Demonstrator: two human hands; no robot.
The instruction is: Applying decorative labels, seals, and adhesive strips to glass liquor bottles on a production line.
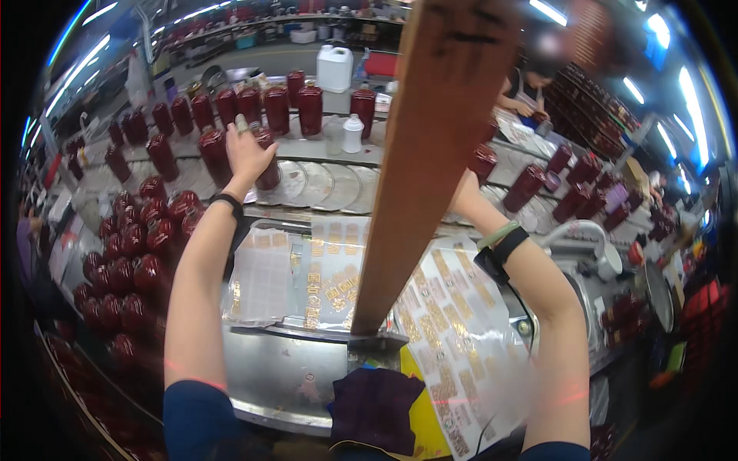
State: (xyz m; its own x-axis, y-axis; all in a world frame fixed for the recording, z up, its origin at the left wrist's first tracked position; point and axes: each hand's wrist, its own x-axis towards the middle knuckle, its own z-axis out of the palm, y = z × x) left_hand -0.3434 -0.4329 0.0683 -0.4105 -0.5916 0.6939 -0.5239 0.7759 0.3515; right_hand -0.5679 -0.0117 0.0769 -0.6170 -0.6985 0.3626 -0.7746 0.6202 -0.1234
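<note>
My left hand (pixel 250 154) is at the conveyor of round metal plates, its thumb and fingers around a glossy dark red bottle (pixel 267 174). One of its fingertips wears a pale cover. Another dark red bottle (pixel 214 157) stands just left of that hand. My right hand (pixel 466 190) is mostly hidden behind a brown wooden post (pixel 438 154), so its fingers do not show. Beside it a dark red bottle (pixel 483 163) is partly visible. Below my arms lie sheets of gold character stickers (pixel 450 307) and a stack of pale sheets (pixel 263 276).
Many dark red bottles (pixel 131 269) crowd the left side. Behind the conveyor (pixel 330 188) stand a white jug (pixel 334 69) and a small white bottle (pixel 352 134). A dark cloth (pixel 377 411) lies at the near edge. Another person (pixel 526 96) works at the far right.
</note>
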